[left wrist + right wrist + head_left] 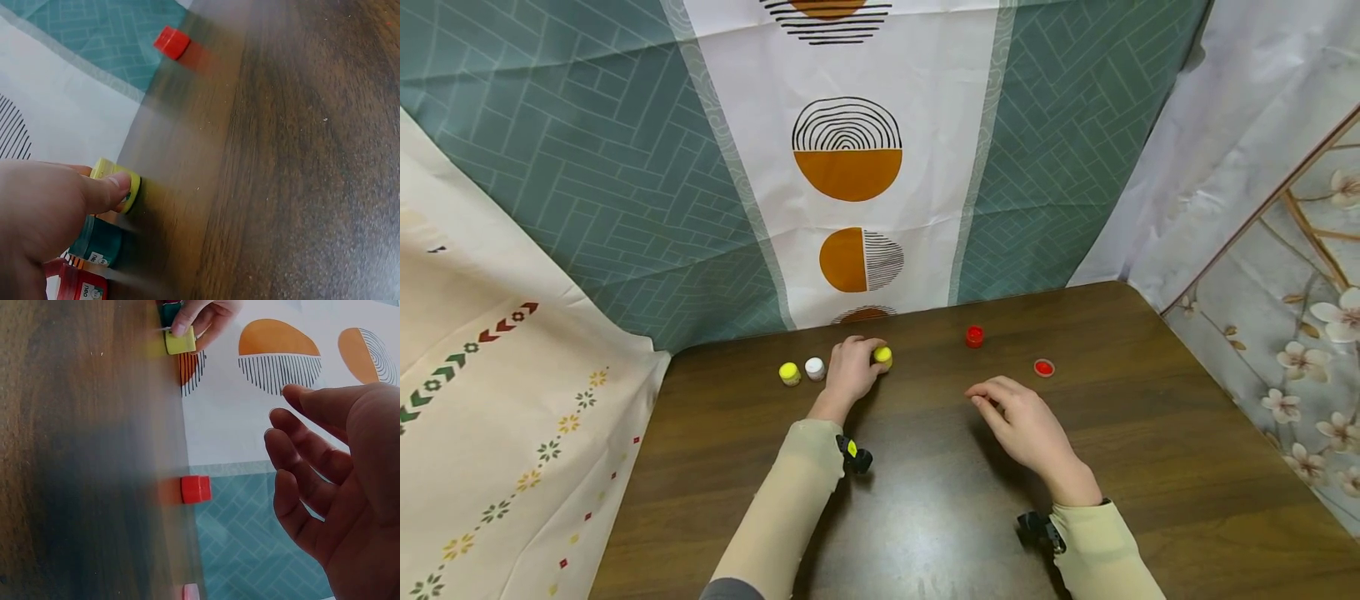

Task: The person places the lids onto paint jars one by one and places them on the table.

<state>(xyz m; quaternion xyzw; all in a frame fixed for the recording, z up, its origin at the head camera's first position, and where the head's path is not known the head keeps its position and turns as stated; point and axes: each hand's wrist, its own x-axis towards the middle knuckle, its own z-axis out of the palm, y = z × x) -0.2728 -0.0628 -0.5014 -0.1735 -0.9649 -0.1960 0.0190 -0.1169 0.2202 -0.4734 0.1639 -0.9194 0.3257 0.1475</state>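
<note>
My left hand [867,358] pinches a small yellow-capped pot [883,357] near the back of the dark wooden table [925,517]. In the left wrist view the thumb [109,190] presses on the yellow-capped pot [117,184], and a teal pot [97,240] and a red-lidded pot [81,286] sit close under the palm. My right hand [1000,400] hovers open over the table, fingers spread and holding nothing. Beyond it stand a red pot [974,336] and a loose red lid [1043,367]. The right wrist view shows my open right hand [312,469] and the red pot [195,489].
A second yellow pot [789,373] and a white pot [814,367] stand left of my left hand. Patterned cloth backdrops [850,167] hang right behind the table's back edge and on both sides. Bare wood lies between my arms.
</note>
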